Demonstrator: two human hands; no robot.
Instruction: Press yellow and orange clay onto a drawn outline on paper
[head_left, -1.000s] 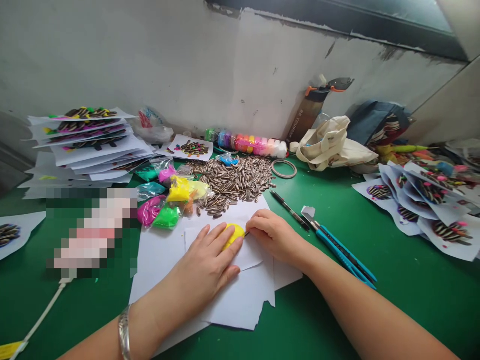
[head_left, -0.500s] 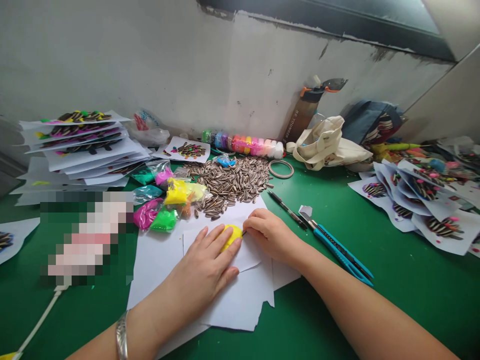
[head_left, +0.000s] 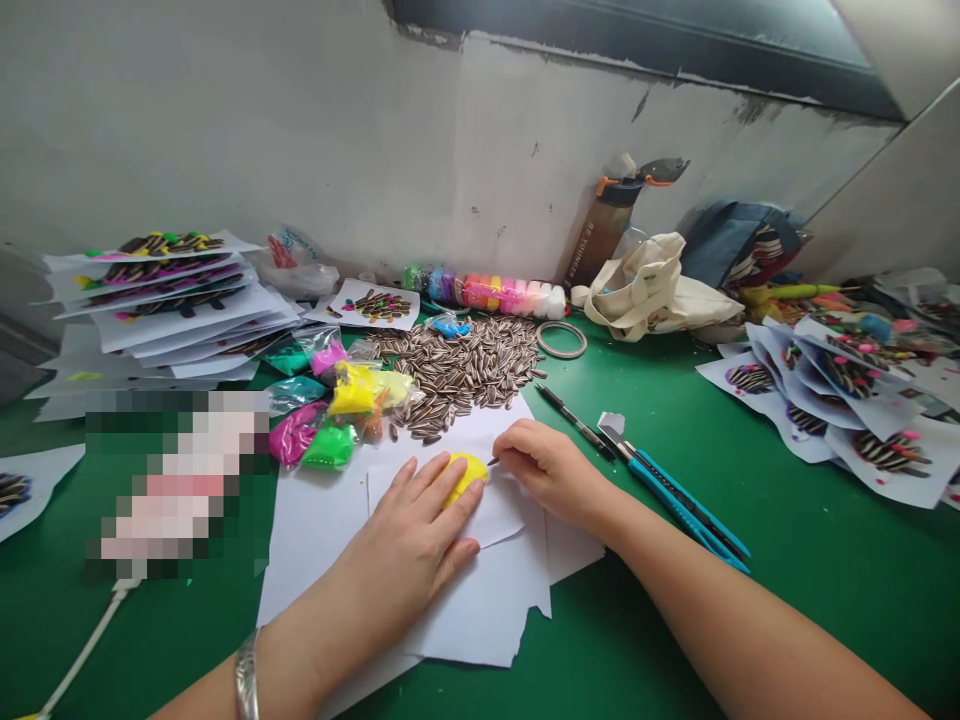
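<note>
A flat yellow clay piece [head_left: 468, 478] lies on white paper [head_left: 480, 610] in front of me. My left hand [head_left: 420, 520] rests over its left side, fingers spread, fingertips on the clay and paper. At the clay's right edge, my right hand [head_left: 547, 468] pinches a small dark object [head_left: 493, 462], perhaps a sunflower seed; most of it is hidden by the fingers. Behind the paper is a heap of striped sunflower seeds [head_left: 480, 360]. Bags of coloured clay, a yellow one [head_left: 352, 388] and a green one [head_left: 330, 445] among them, sit left of the seeds.
Right of the paper lie a black pen [head_left: 566, 412] and blue-handled cutter [head_left: 682, 500]. Stacked decorated sheets stand at left [head_left: 195, 330] and right [head_left: 885, 450]. Behind are a tape ring [head_left: 561, 340], clay tubs [head_left: 495, 292], a bottle [head_left: 604, 230] and a cloth bag [head_left: 645, 285].
My right hand has drawn slightly right, away from the clay's edge, and more of the small dark object shows. My left hand stays on the clay.
</note>
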